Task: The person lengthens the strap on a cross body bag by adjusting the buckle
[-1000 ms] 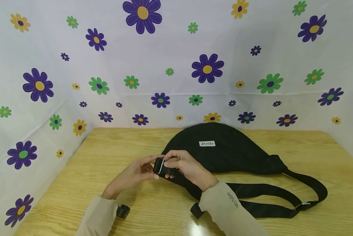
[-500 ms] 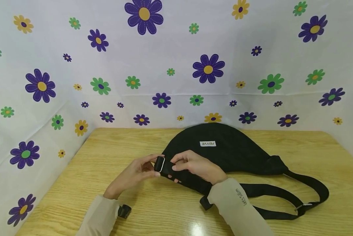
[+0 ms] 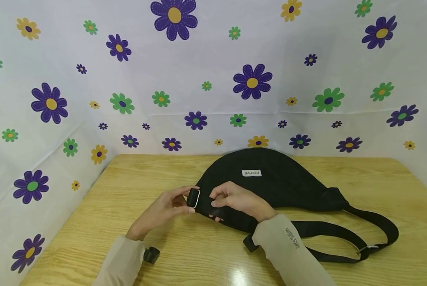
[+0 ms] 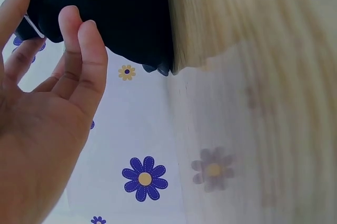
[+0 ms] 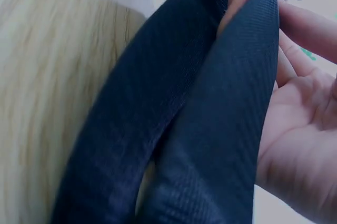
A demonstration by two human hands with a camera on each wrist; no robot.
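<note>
A black sling bag (image 3: 270, 186) with a white label lies on the table. At its left end, my left hand (image 3: 161, 210) pinches a black strap loop (image 3: 193, 198) with a thin silver metal ring (image 3: 198, 199), thumb below and fingers above. Just to the right, my right hand (image 3: 243, 201) pinches the black webbing strap between thumb and index finger. In the right wrist view the strap (image 5: 226, 98) runs folded in two layers past the fingers. The left wrist view shows my left hand (image 4: 50, 119) beside the dark fabric, with the ring at its fingertips.
The bag's long strap (image 3: 388, 228) loops over the right side of the wooden table (image 3: 127, 174), with a second metal ring (image 3: 367, 248) on it. A white flowered cloth (image 3: 213, 59) hangs behind. Small black devices (image 3: 151, 255) sit at the sleeves.
My right hand has slid to the right, away from the silver ring, still pinching the strap. My left hand has stayed almost in place at the loop.
</note>
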